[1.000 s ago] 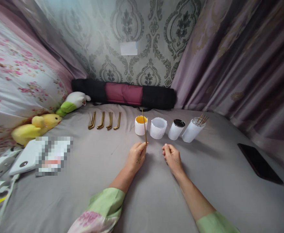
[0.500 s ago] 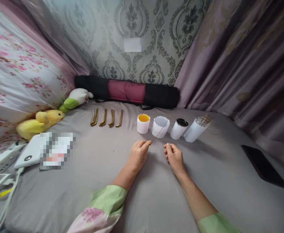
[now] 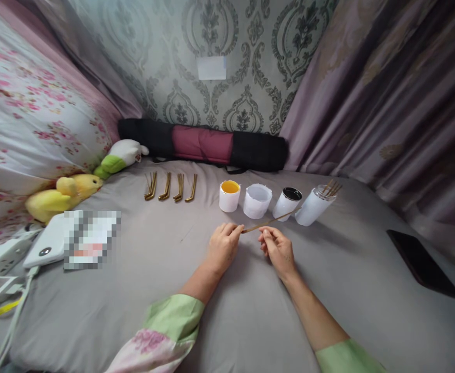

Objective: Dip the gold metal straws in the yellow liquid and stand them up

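Note:
A thin brown stick [image 3: 285, 215] slants up to the right from my left hand [image 3: 224, 246], whose closed fingers hold its lower end. My right hand [image 3: 278, 251] is curled close beside it, thumb and forefinger against the stick near its middle. Beyond my hands stand a white cup with a yellow inside [image 3: 229, 201], a wider white tub [image 3: 257, 204], a white can with a dark inside [image 3: 285, 207] and a white-wrapped jar [image 3: 309, 210] holding several brown sticks [image 3: 331, 189]. Left of them lie bundles of bent brown sticks [image 3: 165, 189], in a row.
A long black and maroon bag [image 3: 202, 144] lies along the wall. At left are plush toys [image 3: 70, 192], a white power bank [image 3: 52, 243], a blurred packet [image 3: 93, 241] and a power strip [image 3: 8, 259]. A black phone [image 3: 424, 264] lies on the grey sheet [image 3: 251, 321] at right.
The stick has swung down to the right, from in front of the wide tub to across my right hand. My right fingers have loosened from a tight curl and moved slightly left.

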Tool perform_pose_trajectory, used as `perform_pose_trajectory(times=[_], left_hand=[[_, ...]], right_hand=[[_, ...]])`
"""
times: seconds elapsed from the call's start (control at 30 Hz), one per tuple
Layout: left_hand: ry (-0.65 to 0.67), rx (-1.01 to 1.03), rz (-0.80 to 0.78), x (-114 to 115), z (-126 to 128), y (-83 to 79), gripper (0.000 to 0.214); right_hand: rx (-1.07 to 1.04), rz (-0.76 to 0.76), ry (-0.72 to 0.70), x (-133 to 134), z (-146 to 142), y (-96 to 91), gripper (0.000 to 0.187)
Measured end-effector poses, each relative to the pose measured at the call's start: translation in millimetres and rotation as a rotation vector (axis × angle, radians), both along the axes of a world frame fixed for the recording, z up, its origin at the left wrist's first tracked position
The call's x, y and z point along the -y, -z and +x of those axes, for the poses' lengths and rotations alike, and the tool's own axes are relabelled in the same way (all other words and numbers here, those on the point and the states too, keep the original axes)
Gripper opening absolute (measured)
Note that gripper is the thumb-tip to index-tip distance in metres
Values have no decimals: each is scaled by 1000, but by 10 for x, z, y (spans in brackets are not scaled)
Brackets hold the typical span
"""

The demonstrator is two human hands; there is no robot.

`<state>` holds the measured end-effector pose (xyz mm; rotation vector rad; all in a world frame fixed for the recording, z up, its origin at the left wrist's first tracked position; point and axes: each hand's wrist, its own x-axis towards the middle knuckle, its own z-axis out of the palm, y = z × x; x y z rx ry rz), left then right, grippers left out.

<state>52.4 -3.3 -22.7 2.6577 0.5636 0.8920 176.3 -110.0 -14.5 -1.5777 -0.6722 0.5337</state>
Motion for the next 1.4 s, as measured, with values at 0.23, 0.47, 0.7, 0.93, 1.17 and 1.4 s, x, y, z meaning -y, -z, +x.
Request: perform_pose_trajectory(times=[0.23, 0.47, 0.7, 0.93, 1.17, 1.4], left_hand=[[6, -61, 51, 3, 2, -8, 32], [1, -81, 67, 17, 7, -19, 30], [-8, -98, 86, 24, 11, -15, 30], [-13, -125, 73, 35, 12, -30, 29], [1, -86, 28, 27, 30, -11, 28], [25, 19, -88, 23, 51, 32, 27]], right_hand=[[-54, 38, -69, 4, -29, -20, 34], [-104, 60, -137, 20, -57, -53, 35], [-141, 53, -141, 18, -60, -63, 38], [-168, 70, -129, -3, -55, -23, 34], [-157, 77, -122, -10, -45, 9, 31], [-175, 85, -118, -12, -42, 9, 33]])
